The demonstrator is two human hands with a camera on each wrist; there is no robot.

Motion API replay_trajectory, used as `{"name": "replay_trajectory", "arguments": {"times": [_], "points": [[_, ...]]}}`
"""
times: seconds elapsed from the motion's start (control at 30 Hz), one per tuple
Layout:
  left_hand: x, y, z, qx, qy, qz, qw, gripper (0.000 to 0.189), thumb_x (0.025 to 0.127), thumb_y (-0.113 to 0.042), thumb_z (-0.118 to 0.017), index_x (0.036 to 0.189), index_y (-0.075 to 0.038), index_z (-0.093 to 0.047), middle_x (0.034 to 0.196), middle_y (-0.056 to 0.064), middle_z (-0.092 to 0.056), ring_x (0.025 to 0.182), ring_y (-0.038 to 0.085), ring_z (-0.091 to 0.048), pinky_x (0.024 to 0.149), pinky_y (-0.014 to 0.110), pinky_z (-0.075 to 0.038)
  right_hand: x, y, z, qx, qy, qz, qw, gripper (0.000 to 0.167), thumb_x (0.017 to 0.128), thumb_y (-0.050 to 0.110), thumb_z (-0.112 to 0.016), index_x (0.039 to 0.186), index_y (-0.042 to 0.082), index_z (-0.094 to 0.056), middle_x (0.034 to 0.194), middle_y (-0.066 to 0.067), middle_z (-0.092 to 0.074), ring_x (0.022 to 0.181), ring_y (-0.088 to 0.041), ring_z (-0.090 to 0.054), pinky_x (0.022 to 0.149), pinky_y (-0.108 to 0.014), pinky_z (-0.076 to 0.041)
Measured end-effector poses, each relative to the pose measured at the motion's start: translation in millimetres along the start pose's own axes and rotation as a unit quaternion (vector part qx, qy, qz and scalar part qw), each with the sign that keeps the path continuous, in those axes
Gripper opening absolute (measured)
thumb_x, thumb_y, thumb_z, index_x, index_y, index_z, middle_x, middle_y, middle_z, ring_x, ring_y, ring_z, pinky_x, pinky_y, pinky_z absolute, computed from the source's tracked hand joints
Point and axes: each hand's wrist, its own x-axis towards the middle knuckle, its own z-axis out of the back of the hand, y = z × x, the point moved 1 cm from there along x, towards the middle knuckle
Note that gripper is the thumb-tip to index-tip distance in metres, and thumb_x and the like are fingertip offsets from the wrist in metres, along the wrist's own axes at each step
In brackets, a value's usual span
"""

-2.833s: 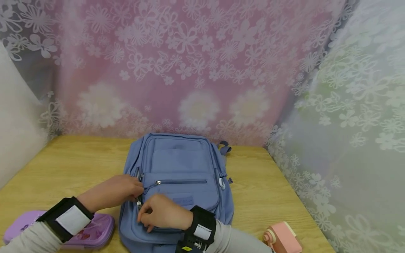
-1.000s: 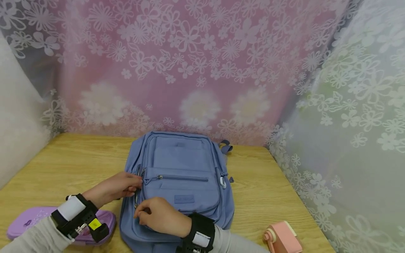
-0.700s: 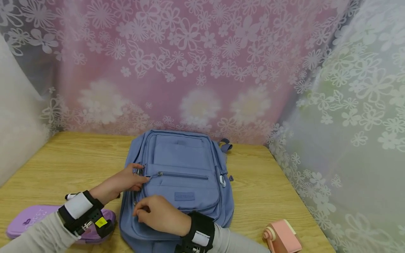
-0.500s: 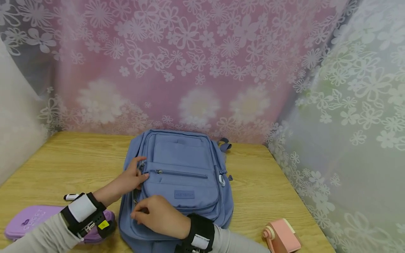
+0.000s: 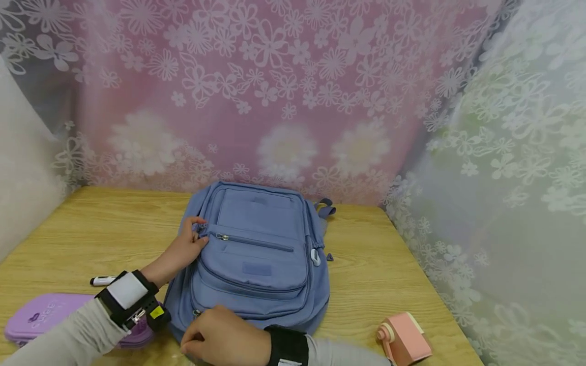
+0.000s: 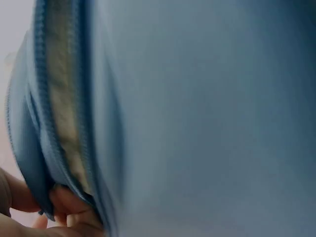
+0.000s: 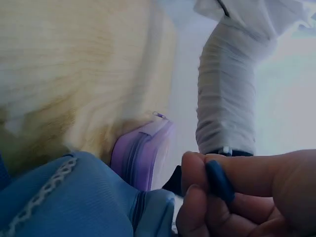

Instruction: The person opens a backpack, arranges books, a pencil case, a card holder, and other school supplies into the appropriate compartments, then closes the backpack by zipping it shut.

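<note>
A blue backpack [image 5: 263,208] lies on the table with its front pockets facing up. My left hand [image 5: 185,244] grips its left edge beside the front pocket; in the left wrist view the fingers [image 6: 74,210] pinch fabric below a parted zipper [image 6: 64,98]. My right hand [image 5: 226,338] is low at the bag's bottom left corner, near a metal zipper slider [image 5: 197,313]. In the right wrist view its thumb and forefinger pinch a small dark blue zipper pull [image 7: 219,180].
A purple pencil case [image 5: 50,315] lies at the left, partly under my left forearm, with a black and white marker [image 5: 101,280] behind it. A pink pencil sharpener with a crank [image 5: 405,338] stands at the front right. Flowered curtains [image 5: 274,91] enclose the table.
My right hand has moved down toward the front edge with the zipper pull. My left hand has gone up the bag's left edge. The bag's front has shifted slightly, and the marker has come into view.
</note>
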Motion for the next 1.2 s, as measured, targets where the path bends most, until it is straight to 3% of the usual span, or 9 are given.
{"name": "replay_trajectory", "arguments": {"times": [0.3, 0.43, 0.53, 0.77, 0.97, 1.13, 1.2], "points": [[3.5, -0.3, 2.2, 0.025, 0.007, 0.006, 0.9996, 0.043, 0.100, -0.007, -0.036, 0.136, 0.007, -0.019, 0.066, 0.001, -0.027, 0.055, 0.013, -0.027, 0.055, 0.027, -0.028, -28.6, -12, 15, 0.057, 0.024, -0.043, 0.9972, 0.019, 0.093, 0.016, -0.056, 0.097, 0.008, -0.073, 0.077, 0.003, -0.069, 0.057, 0.006, -0.051, 0.059, -0.010, -0.046], [3.8, 1.7, 3.2, 0.034, 0.009, 0.004, 0.9994, 0.043, 0.100, -0.008, -0.036, 0.138, 0.008, -0.022, 0.068, 0.002, -0.029, 0.057, 0.014, -0.030, 0.057, 0.027, -0.029, -49.5, -20, 26, 0.042, 0.011, -0.050, 0.9978, 0.018, 0.092, 0.018, -0.057, 0.092, 0.009, -0.073, 0.072, 0.005, -0.066, 0.056, 0.006, -0.051, 0.056, -0.012, -0.046], [3.0, 1.6, 4.0, 0.038, 0.011, 0.001, 0.9992, 0.042, 0.101, -0.010, -0.036, 0.138, 0.007, -0.024, 0.069, 0.003, -0.030, 0.058, 0.015, -0.030, 0.057, 0.027, -0.029, -65.8, -28, 34, 0.016, -0.003, -0.040, 0.9990, 0.017, 0.092, 0.019, -0.058, 0.091, 0.011, -0.073, 0.069, 0.006, -0.064, 0.055, 0.007, -0.049, 0.054, -0.012, -0.046], [2.0, 7.4, 3.0, 0.044, 0.009, -0.029, 0.9986, 0.041, 0.100, -0.011, -0.039, 0.135, 0.008, -0.028, 0.066, 0.003, -0.034, 0.056, 0.015, -0.033, 0.055, 0.028, -0.031, -102.5, -56, 55, 0.053, -0.006, -0.032, 0.9981, 0.019, 0.091, 0.019, -0.059, 0.092, 0.007, -0.073, 0.073, -0.003, -0.066, 0.058, 0.005, -0.051, 0.053, -0.015, -0.047], [0.3, 4.6, 1.7, 0.048, 0.012, -0.001, 0.9988, 0.043, 0.099, -0.008, -0.039, 0.137, 0.007, -0.028, 0.067, 0.004, -0.033, 0.056, 0.016, -0.032, 0.055, 0.028, -0.031, -121.9, -74, 62, 0.075, -0.012, -0.038, 0.9964, 0.021, 0.091, 0.023, -0.058, 0.094, 0.008, -0.072, 0.081, -0.006, -0.068, 0.065, 0.001, -0.057, 0.058, -0.017, -0.049], [3.1, 6.5, 2.8, 0.047, 0.014, -0.006, 0.9988, 0.043, 0.099, -0.007, -0.039, 0.137, 0.007, -0.028, 0.067, 0.003, -0.033, 0.057, 0.015, -0.034, 0.054, 0.027, -0.032, -135.3, -89, 67, 0.047, -0.036, -0.016, 0.9981, 0.021, 0.090, 0.026, -0.058, 0.093, 0.010, -0.073, 0.085, -0.002, -0.069, 0.070, 0.006, -0.055, 0.061, -0.017, -0.050], [2.8, 6.9, 3.6, 0.044, 0.018, -0.007, 0.9988, 0.043, 0.099, -0.007, -0.040, 0.137, 0.008, -0.028, 0.067, 0.003, -0.035, 0.057, 0.015, -0.035, 0.054, 0.027, -0.033, -139.8, -97, 69, 0.051, -0.041, -0.005, 0.9978, 0.022, 0.090, 0.026, -0.058, 0.093, 0.009, -0.072, 0.085, -0.004, -0.070, 0.071, 0.002, -0.058, 0.062, -0.017, -0.051]]}}
